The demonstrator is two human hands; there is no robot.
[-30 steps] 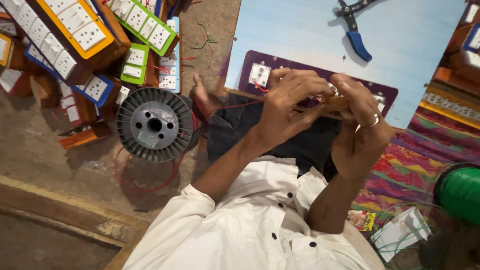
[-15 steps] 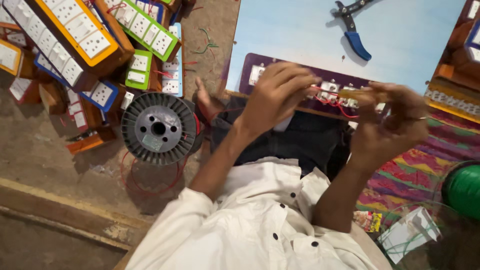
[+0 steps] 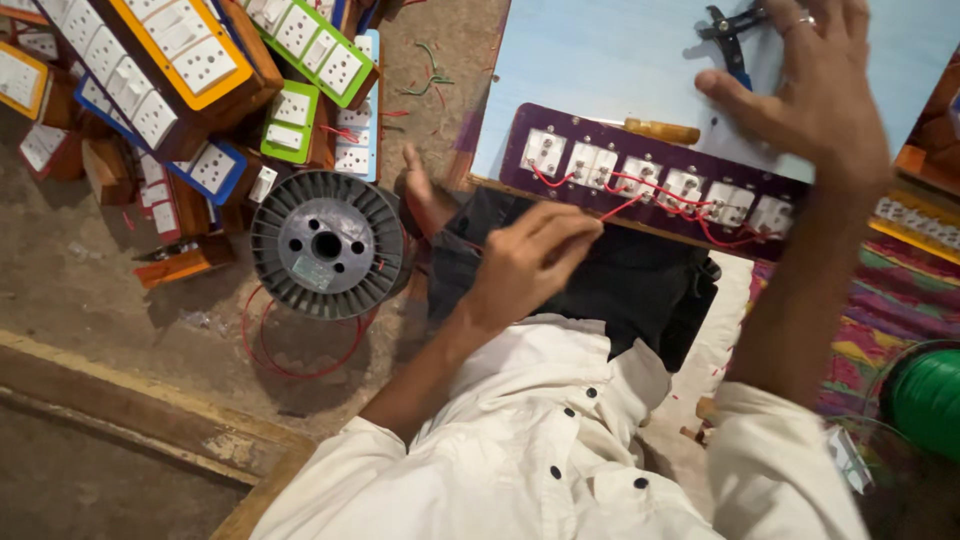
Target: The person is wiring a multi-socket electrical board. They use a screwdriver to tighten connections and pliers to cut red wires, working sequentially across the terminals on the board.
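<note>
- Your left hand point(image 3: 525, 262) sits low over your lap, fingers curled together, and its grip pinches the thin red wire point(image 3: 622, 207) that runs up to the long purple switch panel point(image 3: 655, 190).
- That purple panel lies across your dark-trousered lap point(image 3: 600, 285), its back facing you, with a row of white switch modules point(image 3: 640, 180) linked by loops of the red wire.
- Your right hand point(image 3: 815, 95) is raised above the panel's far end, fingers spread and loose; its grip holds nothing, and a ring shows on one finger.
- Just beyond that hand, the blue-handled black pliers point(image 3: 732, 35) lie on the pale blue board point(image 3: 600, 60), which serves as your worktop; the fingertips are near the pliers, but you cannot tell whether they touch.
- A short brown wooden handle point(image 3: 660, 131) rests on the board just beside the panel's upper edge.
- To your left, a grey ribbed plastic spool point(image 3: 327, 244) lies flat on the dusty floor point(image 3: 120, 320), with a loop of red wire trailing beneath it.
- Further left, finished switch boards with orange, green and blue frames point(image 3: 200, 60) are piled together, well apart from the panel.
- A green wire reel point(image 3: 925, 400) shows at the right edge, beside a striped, colourful mat point(image 3: 880, 310).
- You wear a white buttoned shirt point(image 3: 540, 450).
</note>
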